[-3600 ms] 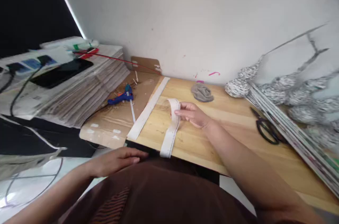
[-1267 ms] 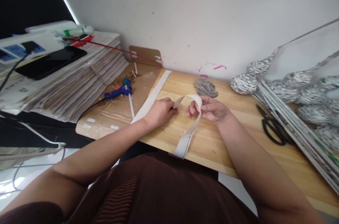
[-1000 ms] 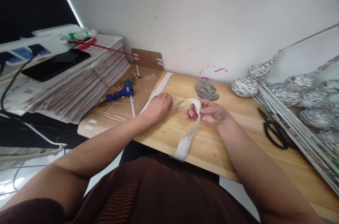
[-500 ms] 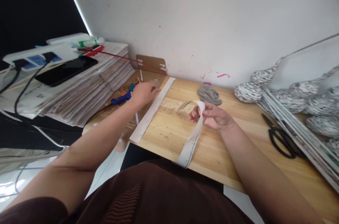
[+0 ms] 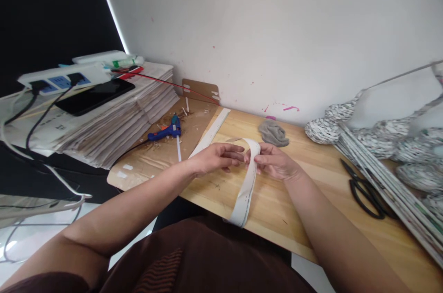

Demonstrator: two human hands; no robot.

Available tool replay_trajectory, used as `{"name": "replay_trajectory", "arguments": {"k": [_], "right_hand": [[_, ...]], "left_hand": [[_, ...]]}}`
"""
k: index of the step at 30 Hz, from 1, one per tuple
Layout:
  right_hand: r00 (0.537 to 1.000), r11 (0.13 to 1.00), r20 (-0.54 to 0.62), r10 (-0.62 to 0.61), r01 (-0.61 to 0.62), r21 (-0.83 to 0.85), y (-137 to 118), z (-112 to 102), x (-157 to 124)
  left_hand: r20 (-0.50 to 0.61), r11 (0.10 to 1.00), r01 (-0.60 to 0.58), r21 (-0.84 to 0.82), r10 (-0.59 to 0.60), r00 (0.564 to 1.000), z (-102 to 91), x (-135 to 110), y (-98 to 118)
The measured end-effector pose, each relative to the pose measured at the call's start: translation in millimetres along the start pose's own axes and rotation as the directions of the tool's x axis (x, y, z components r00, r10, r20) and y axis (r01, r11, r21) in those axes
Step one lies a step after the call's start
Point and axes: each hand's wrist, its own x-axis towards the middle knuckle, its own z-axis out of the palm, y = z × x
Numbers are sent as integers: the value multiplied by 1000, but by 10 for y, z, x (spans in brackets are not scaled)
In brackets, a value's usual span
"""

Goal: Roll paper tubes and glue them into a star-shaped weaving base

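Observation:
A long off-white paper strip [image 5: 244, 194] curls over the wooden board, its lower end at the board's front edge. My right hand [image 5: 275, 161] pinches it near the top of the curl, thumb in front and fingers behind. Just left of the curl, my left hand [image 5: 218, 158] reaches in with its fingers loosely stretched and apart; I see nothing in them. Partly behind my left hand, a second flat white strip [image 5: 214, 129] lies along the board's left edge.
On cardboard [image 5: 138, 161] at left lies a blue glue gun [image 5: 164, 131]. Behind it is a stack of newspapers [image 5: 138, 113] with a power strip [image 5: 65, 78] and phone [image 5: 95, 96]. A grey cloth [image 5: 273, 133], black scissors [image 5: 367, 194], paper rods [image 5: 387, 182] and woven balls [image 5: 321, 131] lie right.
My left hand has come from beside the glue gun over to the right, close to the curled strip, and its fingers have spread. My right hand still holds the strip.

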Motion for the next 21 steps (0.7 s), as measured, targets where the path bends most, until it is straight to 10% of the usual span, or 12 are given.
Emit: {"name": "replay_trajectory", "arguments": {"k": [4,12,21], "right_hand": [[998,973,-53,23,-35,-226,17,91,35],[996,754,-93,13,-71,-653,243,259,108],[948,812,15,317,-263,-520,47,120,36]], "left_hand": [[37,944,51,-325,-41,998,-87,46,94],[-250,889,-35,-457,-91,964,-91,372,288],[-233,851,-94,-516,-33,972,73,573,515]]}}
